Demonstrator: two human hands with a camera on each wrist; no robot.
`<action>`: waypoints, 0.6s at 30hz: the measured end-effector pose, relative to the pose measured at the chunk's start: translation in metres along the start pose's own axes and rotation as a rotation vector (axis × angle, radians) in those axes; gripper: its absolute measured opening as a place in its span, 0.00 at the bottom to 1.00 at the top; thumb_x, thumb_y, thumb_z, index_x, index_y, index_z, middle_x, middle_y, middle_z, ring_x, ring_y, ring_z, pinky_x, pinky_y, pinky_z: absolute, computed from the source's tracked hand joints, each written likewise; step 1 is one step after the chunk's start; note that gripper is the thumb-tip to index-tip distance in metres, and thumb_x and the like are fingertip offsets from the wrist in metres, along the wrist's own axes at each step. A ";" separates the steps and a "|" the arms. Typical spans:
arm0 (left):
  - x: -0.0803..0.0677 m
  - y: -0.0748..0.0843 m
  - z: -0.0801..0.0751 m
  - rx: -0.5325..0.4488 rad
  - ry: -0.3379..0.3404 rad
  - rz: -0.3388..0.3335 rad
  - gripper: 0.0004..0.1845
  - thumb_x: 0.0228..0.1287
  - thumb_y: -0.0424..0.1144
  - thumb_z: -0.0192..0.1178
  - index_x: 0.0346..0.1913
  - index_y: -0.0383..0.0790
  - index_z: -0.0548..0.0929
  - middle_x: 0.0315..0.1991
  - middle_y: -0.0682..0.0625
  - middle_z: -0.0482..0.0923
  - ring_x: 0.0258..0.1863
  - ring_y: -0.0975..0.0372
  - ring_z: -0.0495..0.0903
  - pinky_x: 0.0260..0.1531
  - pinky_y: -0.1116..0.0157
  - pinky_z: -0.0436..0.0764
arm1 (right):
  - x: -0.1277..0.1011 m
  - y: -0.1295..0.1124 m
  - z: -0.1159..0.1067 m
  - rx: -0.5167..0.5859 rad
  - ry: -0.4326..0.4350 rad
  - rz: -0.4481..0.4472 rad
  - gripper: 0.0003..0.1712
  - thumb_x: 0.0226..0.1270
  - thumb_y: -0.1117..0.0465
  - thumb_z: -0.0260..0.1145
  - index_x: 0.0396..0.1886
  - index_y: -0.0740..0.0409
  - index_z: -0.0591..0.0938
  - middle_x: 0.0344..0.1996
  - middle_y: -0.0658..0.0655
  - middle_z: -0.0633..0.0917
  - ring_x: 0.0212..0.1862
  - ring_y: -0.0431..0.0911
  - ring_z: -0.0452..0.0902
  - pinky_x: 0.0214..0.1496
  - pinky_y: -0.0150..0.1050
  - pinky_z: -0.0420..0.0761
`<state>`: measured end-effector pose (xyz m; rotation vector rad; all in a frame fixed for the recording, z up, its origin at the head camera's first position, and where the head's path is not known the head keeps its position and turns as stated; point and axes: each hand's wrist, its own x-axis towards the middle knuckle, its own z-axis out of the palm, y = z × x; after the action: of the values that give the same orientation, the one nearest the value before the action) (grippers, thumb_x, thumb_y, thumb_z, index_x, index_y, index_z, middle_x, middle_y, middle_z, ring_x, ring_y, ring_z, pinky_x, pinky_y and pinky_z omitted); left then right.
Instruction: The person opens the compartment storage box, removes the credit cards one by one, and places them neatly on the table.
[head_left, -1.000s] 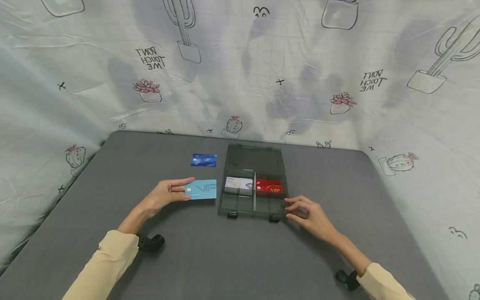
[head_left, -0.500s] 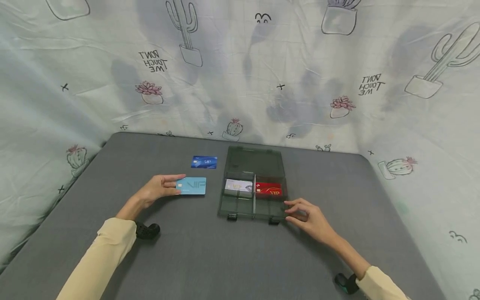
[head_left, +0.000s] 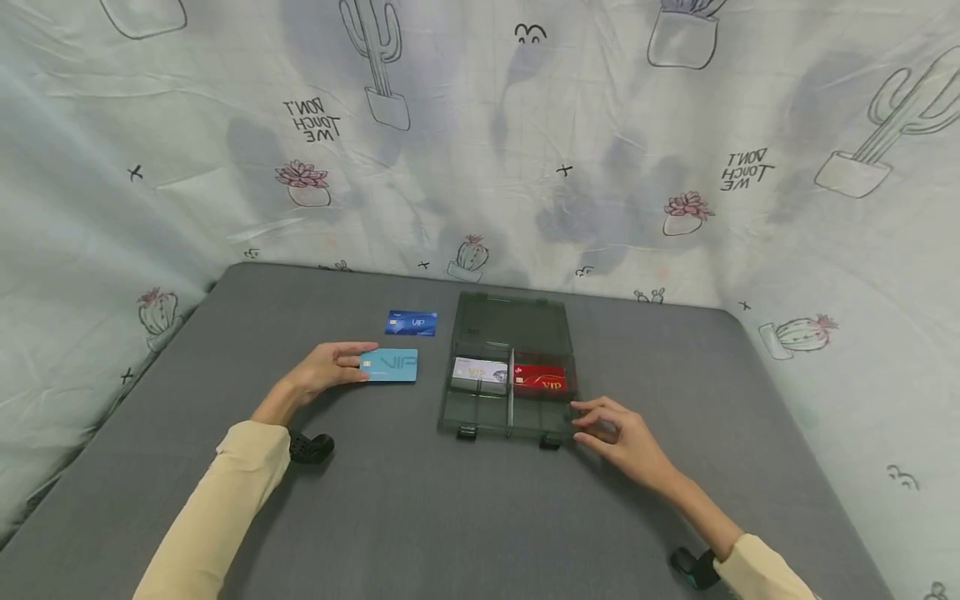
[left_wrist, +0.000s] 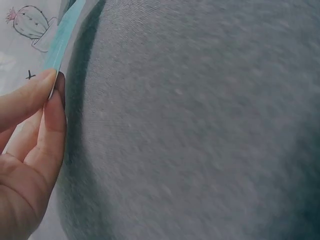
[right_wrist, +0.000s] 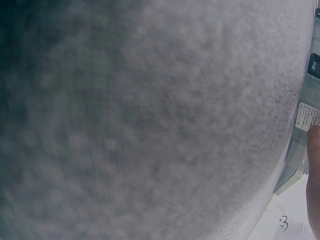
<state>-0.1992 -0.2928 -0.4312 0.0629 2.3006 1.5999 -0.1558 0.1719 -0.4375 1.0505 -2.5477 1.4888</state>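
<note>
My left hand [head_left: 323, 370] pinches a light blue VIP card [head_left: 388, 365] by its left end, between thumb and fingers. In the left wrist view the card [left_wrist: 64, 37] is seen nearly edge-on, above the cloth. To its right lies a dark green see-through box [head_left: 474, 411], its lid [head_left: 512, 321] folded back. A white VIP card [head_left: 480, 372] and a red VIP card [head_left: 540, 377] sit in its two rear compartments. My right hand [head_left: 621, 435] touches the box's right side near the front corner with bent fingers; the right wrist view catches only one digit beside a label.
A dark blue VIP card [head_left: 411, 323] lies behind the light blue one, left of the lid. Grey cloth covers the table [head_left: 420, 517]. A printed curtain [head_left: 450, 125] hangs behind and along both sides. Two black latches [head_left: 467, 432] line the box's front edge.
My left hand has drawn the light blue card leftward and slightly back, away from the box, then shifted a little right. The right hand has stayed at the box.
</note>
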 end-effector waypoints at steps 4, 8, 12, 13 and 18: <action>0.008 0.002 0.003 0.001 0.017 -0.028 0.31 0.56 0.28 0.60 0.64 0.34 0.64 0.58 0.33 0.65 0.54 0.52 0.70 0.42 0.64 0.77 | -0.003 0.010 0.001 -0.001 0.008 0.000 0.08 0.53 0.69 0.66 0.35 0.63 0.81 0.47 0.64 0.76 0.42 0.49 0.78 0.42 0.37 0.78; 0.016 0.005 0.005 0.012 0.028 -0.042 0.30 0.55 0.27 0.60 0.63 0.34 0.65 0.58 0.33 0.66 0.52 0.55 0.72 0.41 0.64 0.77 | -0.003 0.013 0.001 0.009 0.014 0.005 0.08 0.54 0.67 0.66 0.35 0.63 0.81 0.48 0.63 0.76 0.43 0.49 0.78 0.42 0.36 0.78; 0.022 0.008 0.005 0.005 0.025 -0.041 0.30 0.56 0.26 0.59 0.63 0.33 0.65 0.59 0.31 0.64 0.51 0.53 0.73 0.41 0.63 0.78 | -0.002 0.012 0.001 0.014 0.012 0.016 0.08 0.54 0.67 0.66 0.35 0.63 0.81 0.48 0.63 0.77 0.43 0.49 0.78 0.42 0.35 0.78; 0.023 0.009 0.005 0.005 0.022 -0.039 0.30 0.56 0.26 0.59 0.63 0.32 0.64 0.59 0.30 0.63 0.51 0.53 0.73 0.41 0.62 0.78 | -0.002 0.012 0.002 0.014 0.012 0.017 0.08 0.54 0.67 0.66 0.35 0.63 0.81 0.47 0.63 0.77 0.43 0.49 0.78 0.42 0.35 0.78; 0.030 0.012 0.004 0.016 0.026 -0.060 0.30 0.56 0.25 0.59 0.63 0.33 0.65 0.61 0.29 0.59 0.53 0.50 0.70 0.41 0.63 0.78 | -0.001 0.012 0.003 0.015 0.015 0.022 0.07 0.55 0.66 0.66 0.34 0.63 0.81 0.47 0.63 0.77 0.43 0.48 0.78 0.42 0.35 0.78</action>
<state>-0.2282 -0.2778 -0.4285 -0.0230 2.3127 1.5617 -0.1609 0.1741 -0.4483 1.0128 -2.5505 1.5167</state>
